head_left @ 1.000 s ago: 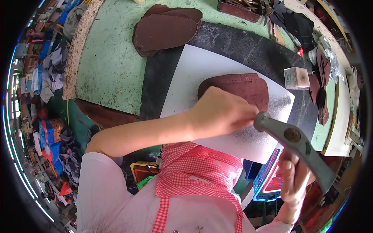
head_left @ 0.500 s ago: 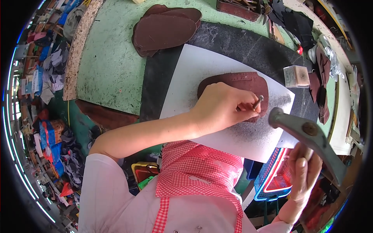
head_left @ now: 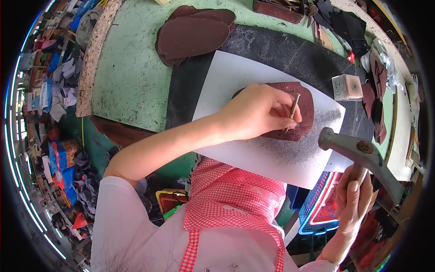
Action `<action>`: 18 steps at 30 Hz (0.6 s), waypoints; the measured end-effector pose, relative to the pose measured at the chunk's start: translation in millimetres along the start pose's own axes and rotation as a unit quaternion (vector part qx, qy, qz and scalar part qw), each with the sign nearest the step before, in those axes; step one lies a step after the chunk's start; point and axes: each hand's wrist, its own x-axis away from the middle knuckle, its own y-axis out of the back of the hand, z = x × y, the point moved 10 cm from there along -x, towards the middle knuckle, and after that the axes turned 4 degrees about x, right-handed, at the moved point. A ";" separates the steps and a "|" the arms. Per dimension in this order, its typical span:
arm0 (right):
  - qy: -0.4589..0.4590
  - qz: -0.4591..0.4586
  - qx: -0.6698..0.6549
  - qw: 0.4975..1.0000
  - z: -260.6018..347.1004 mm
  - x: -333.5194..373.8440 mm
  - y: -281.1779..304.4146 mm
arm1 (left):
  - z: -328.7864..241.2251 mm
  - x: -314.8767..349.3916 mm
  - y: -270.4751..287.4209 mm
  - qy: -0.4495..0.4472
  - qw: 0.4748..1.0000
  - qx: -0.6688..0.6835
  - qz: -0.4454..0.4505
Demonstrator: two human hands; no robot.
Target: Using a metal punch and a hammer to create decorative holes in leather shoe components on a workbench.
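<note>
A thin metal punch (head_left: 295, 104) is pinched between the thumb and fingers of my left hand (head_left: 253, 113). It stands somewhat tilted over a dark brown leather piece (head_left: 304, 102), its tip close to the surface; whether it touches I cannot tell. My hand and wrist cover the left part of that leather. Beneath it lies a white board (head_left: 240, 70) speckled with dark grit. To the right, my right hand (head_left: 353, 199) is closed around the handle of a hammer (head_left: 355, 148). The hammer's round face hangs beside the board's right edge, apart from the punch.
Stacked brown leather pieces (head_left: 195, 38) lie at the far left of a black slab (head_left: 267, 41). A small box (head_left: 347, 87) sits right of the board, near dark scraps (head_left: 378, 104). A tool tray (head_left: 278, 11) stands at the back. Blue and red baskets (head_left: 317, 213) are below the table edge.
My left hand has shifted slightly away from me and to the left, and the punch is more upright. The hammer has drifted a little to the right.
</note>
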 end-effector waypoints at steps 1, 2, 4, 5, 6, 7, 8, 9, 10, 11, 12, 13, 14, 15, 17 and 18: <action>0.000 -0.001 -0.001 1.000 -3.0 0.6 0.3 | -0.1 0.1 -1.3 -0.002 1.000 0.000 0.008; 0.006 0.001 0.008 1.000 -7.6 0.9 -0.2 | 0.6 0.3 -1.5 -0.003 1.000 -0.001 0.009; 0.011 0.004 0.015 1.000 -9.8 2.1 -1.0 | -4.2 2.2 -2.3 -0.039 0.999 -0.012 0.009; 0.017 0.003 0.030 0.999 -8.2 3.0 -1.0 | -2.3 3.2 -3.3 -0.039 0.999 -0.012 0.008; 0.022 0.002 0.045 0.999 -6.6 3.2 -1.6 | -5.3 4.9 -3.1 -0.065 0.998 -0.027 0.001; 0.022 0.003 0.044 0.999 -3.7 3.0 -2.5 | -9.0 7.2 -3.2 -0.090 0.995 -0.041 -0.006; 0.016 -0.008 0.031 0.999 0.1 3.0 -0.7 | -9.0 9.1 -4.3 -0.089 0.995 -0.041 -0.006; 0.009 -0.021 0.019 1.000 3.7 3.6 2.1 | -18.9 13.0 -3.8 -0.125 0.987 -0.096 -0.023; -0.029 -0.065 0.025 0.997 -3.8 14.7 12.9 | -27.4 18.4 -4.8 -0.160 0.975 -0.151 -0.040; -0.018 -0.066 0.011 0.998 -13.4 30.6 20.0 | -30.0 22.7 -5.4 -0.182 0.958 -0.210 -0.071; -0.007 -0.068 -0.003 0.998 -14.6 35.2 21.2 | -31.7 24.0 -7.0 -0.182 0.958 -0.210 -0.071; 0.016 -0.011 -0.130 0.991 -1.9 21.1 9.5 | -41.0 27.9 -11.8 -0.212 0.937 -0.269 -0.071; 0.043 -0.033 0.144 0.988 -1.5 28.4 12.8 | -48.4 32.0 -16.9 -0.242 0.911 -0.327 -0.071; 0.026 -0.007 0.155 0.987 0.6 17.8 1.6 | -48.4 31.9 -16.0 -0.244 0.911 -0.325 -0.069; 0.066 -0.015 0.161 0.985 13.2 -14.9 -23.4 | -26.3 21.8 -0.7 -0.152 0.968 -0.193 -0.041; 0.056 0.010 0.131 0.990 7.1 -14.4 -21.1 | -9.0 15.4 7.0 -0.086 0.992 -0.082 -0.048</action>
